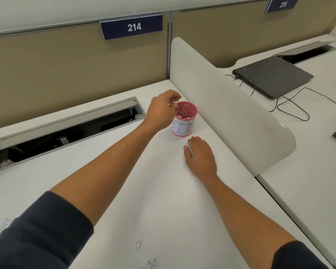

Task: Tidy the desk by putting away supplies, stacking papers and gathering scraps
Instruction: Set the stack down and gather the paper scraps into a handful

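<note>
A small red cup with a white paper label reading "BIN" (pixel 183 123) stands on the white desk (pixel 124 181) near the divider. White paper scraps show inside it. My left hand (pixel 162 109) hovers over the cup's left rim, fingers curled downward over the opening; whether it holds a scrap is hidden. My right hand (pixel 200 156) lies flat on the desk just in front of the cup, fingers straight, holding nothing. Loose paper scraps (pixel 138 244) lie near the desk's front edge, with more scraps (pixel 150 264) below them.
An open cable trough (pixel 66 131) runs along the back of the desk. A curved white divider (pixel 231 105) separates the neighbouring desk, where a closed dark laptop (pixel 273 76) with black cables (pixel 291 107) lies. Beige partition panels carry signs 214 and 215.
</note>
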